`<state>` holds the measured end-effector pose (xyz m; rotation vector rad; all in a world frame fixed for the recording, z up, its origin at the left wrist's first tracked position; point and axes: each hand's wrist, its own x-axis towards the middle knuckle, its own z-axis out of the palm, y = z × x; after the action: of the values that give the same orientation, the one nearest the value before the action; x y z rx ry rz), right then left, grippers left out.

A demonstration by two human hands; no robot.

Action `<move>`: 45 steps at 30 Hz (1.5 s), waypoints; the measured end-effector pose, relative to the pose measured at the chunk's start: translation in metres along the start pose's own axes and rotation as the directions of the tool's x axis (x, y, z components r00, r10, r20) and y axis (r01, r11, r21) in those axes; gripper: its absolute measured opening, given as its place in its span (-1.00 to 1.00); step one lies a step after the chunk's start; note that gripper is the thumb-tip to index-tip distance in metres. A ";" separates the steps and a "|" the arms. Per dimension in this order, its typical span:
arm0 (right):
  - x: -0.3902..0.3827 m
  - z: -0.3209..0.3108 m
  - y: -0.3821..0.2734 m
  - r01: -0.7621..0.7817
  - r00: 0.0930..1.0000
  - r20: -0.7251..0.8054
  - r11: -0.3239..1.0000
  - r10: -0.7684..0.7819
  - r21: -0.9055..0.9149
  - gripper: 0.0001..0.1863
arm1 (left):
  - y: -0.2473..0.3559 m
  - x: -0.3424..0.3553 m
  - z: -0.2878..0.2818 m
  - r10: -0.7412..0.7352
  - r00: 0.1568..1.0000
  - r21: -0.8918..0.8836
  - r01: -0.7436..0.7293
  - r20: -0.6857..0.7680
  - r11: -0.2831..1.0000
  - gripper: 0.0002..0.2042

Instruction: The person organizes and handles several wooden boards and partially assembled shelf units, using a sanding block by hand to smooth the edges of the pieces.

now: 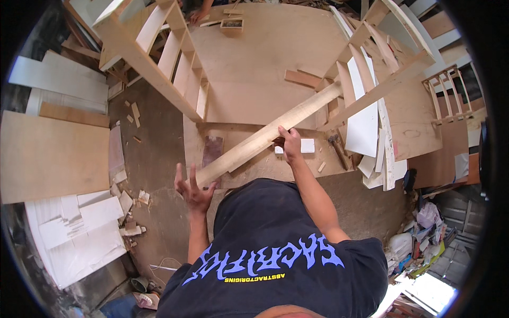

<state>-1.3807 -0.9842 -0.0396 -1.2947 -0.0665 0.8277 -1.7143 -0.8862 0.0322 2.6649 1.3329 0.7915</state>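
A long pale wooden board (pixel 260 140) runs slantwise in front of me, its far end at the right-hand wooden frame (pixel 366 95). My right hand (pixel 289 144) grips the board's near edge around its middle, thumb on top. At the lower left end, my left hand (pixel 196 195) has its fingers spread around the board's tip; whether they touch it I cannot tell. Below the board lie a dark reddish-brown flat piece (pixel 213 151) and a white block (pixel 307 146). A hammer (pixel 338 152) rests right of my right hand.
Another slatted wooden frame (pixel 154 58) stands at the left of the work table (pixel 249 63). A small wooden box (pixel 232 25) sits at the far side, near another person's hand (pixel 199 16). White panels (pixel 79 222) and wood scraps (pixel 135 114) lie on the left.
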 end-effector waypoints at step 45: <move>-0.262 -0.244 0.076 -0.089 0.974 -0.183 0.966 0.136 0.241 -0.68 | 0.115 -0.255 0.001 0.136 0.923 -0.329 -0.010 0.361 0.944 -0.45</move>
<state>-1.4894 -1.3310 -0.0784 -1.1608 0.2585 0.7745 -1.7560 -1.1522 -0.0440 2.4501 0.9231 0.4176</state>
